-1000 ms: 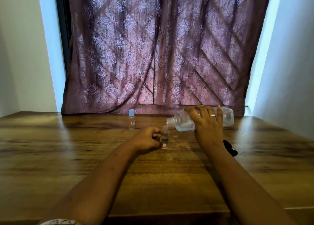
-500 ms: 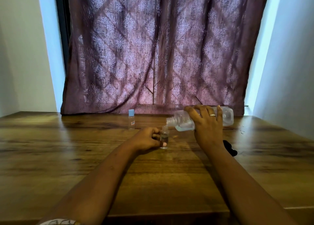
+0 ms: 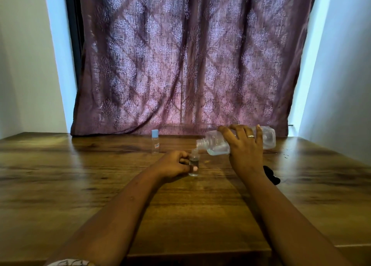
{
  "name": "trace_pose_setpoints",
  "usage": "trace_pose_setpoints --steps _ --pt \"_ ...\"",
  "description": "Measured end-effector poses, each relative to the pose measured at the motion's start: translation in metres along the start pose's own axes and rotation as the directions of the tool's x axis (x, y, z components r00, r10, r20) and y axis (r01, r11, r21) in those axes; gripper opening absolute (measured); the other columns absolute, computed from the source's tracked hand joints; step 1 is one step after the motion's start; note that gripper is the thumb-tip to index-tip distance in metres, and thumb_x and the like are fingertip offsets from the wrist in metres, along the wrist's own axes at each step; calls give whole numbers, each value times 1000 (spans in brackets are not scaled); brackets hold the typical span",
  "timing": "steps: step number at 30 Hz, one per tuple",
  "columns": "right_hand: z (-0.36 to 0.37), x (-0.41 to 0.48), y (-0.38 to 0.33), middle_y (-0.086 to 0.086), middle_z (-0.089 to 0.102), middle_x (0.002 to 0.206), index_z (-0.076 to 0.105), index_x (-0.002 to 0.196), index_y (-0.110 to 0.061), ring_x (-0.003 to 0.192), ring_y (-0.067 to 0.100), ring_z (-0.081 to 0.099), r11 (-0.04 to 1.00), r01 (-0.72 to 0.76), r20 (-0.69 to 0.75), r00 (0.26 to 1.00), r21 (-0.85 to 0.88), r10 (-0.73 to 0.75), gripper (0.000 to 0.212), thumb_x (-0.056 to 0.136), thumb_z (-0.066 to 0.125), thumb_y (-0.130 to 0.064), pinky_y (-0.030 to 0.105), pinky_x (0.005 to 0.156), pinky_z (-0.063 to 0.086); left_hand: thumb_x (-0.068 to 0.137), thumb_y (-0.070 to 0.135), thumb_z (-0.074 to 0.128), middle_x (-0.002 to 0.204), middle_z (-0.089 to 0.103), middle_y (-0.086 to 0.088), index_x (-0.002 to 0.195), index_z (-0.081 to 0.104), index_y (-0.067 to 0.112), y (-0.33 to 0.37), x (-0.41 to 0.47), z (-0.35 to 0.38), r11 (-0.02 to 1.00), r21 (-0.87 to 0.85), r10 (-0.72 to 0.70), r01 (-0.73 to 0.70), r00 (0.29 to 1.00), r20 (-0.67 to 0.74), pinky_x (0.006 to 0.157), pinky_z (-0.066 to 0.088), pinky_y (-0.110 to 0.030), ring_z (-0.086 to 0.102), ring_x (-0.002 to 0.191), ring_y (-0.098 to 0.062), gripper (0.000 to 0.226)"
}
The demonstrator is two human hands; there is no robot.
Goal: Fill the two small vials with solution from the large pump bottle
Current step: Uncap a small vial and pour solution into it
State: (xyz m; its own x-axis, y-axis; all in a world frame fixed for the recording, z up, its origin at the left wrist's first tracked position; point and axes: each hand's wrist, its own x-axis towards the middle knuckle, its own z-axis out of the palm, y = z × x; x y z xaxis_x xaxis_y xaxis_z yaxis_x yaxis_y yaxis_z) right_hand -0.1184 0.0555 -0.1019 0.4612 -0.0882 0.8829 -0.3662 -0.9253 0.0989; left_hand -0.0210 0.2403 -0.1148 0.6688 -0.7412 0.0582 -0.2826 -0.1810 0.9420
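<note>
My right hand grips the large clear bottle, which lies tipped almost flat with its open neck pointing left and down. Pale liquid pools in its lower side. Its neck sits just above the mouth of a small open vial that stands upright on the wooden table. My left hand holds that vial between thumb and fingers. The vial has clear liquid in its lower part. A second small vial with a blue cap stands upright farther back to the left.
A black object lies on the table behind my right forearm, partly hidden. A purple patterned curtain hangs along the table's far edge. White walls close in on both sides. The table's front edge runs near the bottom.
Both hands and the tipped bottle have held their places over the vial. No clear change in the liquid level shows.
</note>
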Motion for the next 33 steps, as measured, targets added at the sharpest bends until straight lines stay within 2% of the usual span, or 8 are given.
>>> trace_pose_setpoints --steps 11,13,15,18,28,33 --pt "1 0 1 5 60 117 48 119 -33 111 31 55 1000 7 -12 1000 -5 -7 63 68 70 -3 58 104 27 82 -2 66 99 70 -5 94 64 19 -5 6 -2 999 -46 1 -2 1000 -10 95 53 -40 67 101 -23 24" --pt "1 1 0 5 60 118 49 120 -34 111 31 54 1000 2 -2 1000 -7 -2 61 71 67 -3 59 105 27 82 -2 67 98 71 -4 95 65 19 -7 8 -2 998 -54 14 -14 1000 -8 88 56 -37 68 97 -22 25" --pt "1 1 0 4 59 118 49 120 -34 112 31 53 1000 -3 9 1000 -5 3 59 72 63 -3 59 105 25 82 -2 68 93 71 -3 97 66 19 -9 11 -1 998 -60 28 -28 1000 -1 76 56 -27 69 88 -15 26" --pt "0 0 0 4 58 119 49 122 -34 112 31 52 1000 -8 24 1000 -2 8 60 72 61 -3 59 106 25 83 -4 67 90 71 -2 97 66 16 -11 13 -1 997 -77 30 -29 1000 3 70 55 -21 68 83 -12 25" --pt "1 0 0 4 59 119 49 121 -34 111 30 53 1000 -5 17 1000 -7 6 64 69 63 0 59 105 26 82 -2 69 91 72 -4 94 67 16 -12 13 -1 998 -57 27 -27 1000 -8 85 52 -37 68 89 -19 22" --pt "1 0 0 4 59 120 49 122 -34 112 31 53 1000 -2 18 1000 -8 2 65 69 63 1 59 106 25 80 -1 71 92 73 -6 93 68 16 -12 12 -2 999 -49 22 -23 999 -29 98 49 -50 68 98 -27 21"
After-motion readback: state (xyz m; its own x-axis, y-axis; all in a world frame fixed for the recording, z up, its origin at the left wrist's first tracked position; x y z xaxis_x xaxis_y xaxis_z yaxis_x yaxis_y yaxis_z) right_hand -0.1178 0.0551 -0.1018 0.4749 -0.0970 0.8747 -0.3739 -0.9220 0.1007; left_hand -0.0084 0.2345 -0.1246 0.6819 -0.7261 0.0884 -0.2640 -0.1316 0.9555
